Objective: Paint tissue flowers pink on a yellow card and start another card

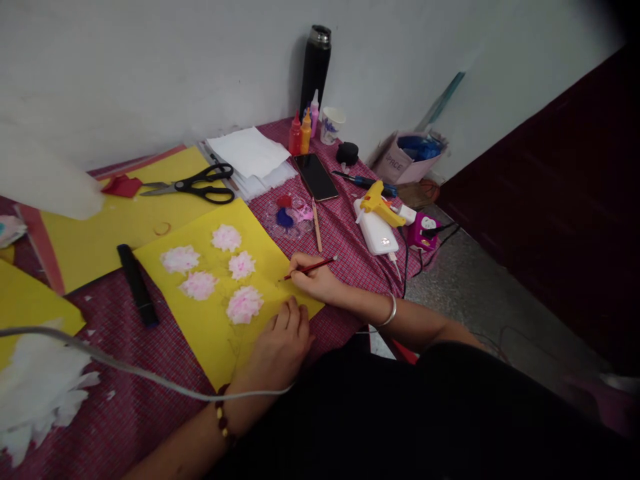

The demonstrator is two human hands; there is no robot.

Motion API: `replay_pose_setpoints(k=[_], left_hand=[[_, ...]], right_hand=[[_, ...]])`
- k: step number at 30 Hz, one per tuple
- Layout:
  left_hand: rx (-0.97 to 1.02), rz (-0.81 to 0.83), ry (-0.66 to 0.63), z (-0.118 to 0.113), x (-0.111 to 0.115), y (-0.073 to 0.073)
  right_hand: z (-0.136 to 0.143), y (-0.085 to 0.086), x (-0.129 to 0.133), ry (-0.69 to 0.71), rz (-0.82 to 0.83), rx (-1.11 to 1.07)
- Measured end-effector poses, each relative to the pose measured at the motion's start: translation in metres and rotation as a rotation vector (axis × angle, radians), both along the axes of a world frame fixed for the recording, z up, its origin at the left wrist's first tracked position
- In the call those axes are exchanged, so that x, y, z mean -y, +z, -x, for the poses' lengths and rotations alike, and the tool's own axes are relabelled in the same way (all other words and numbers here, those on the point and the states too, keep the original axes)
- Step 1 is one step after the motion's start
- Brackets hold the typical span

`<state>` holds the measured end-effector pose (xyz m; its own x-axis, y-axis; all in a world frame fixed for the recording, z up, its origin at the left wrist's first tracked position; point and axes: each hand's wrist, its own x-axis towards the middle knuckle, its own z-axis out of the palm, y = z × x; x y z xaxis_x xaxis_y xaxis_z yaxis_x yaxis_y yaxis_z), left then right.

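My right hand [317, 280] grips a dark red pencil [323, 264], its tip at the right part of a yellow sheet of paper [197, 327]. Several white and pink paper flowers [245, 305] sit on that sheet, with faint pencil lines around them. Lower down, my left hand [285, 340] lies flat on the sheet's near right edge, fingers stretched out and holding nothing. A paintbrush or second pencil [317, 227] lies beyond my right hand, beside a clear palette [287, 217] with red, blue and pink paint.
Black-handled scissors [200, 184] lie on more yellow paper to the left. A black marker [137, 287], a phone [316, 177], paint bottles [296, 135], a black flask [316, 67] and a yellow glue gun [379, 203] surround the sheet. A pale cable [150, 381] crosses the foreground.
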<state>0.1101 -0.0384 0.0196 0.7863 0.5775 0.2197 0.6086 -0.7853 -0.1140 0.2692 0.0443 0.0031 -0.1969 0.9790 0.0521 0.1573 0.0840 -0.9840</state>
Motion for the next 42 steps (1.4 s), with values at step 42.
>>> replay_pose_setpoints(k=[42], left_hand=[[-0.006, 0.057, 0.010, 0.0002, 0.0000, 0.0013]], right_hand=[[-0.0019, 0.0003, 0.0011, -0.007, -0.005, -0.015]])
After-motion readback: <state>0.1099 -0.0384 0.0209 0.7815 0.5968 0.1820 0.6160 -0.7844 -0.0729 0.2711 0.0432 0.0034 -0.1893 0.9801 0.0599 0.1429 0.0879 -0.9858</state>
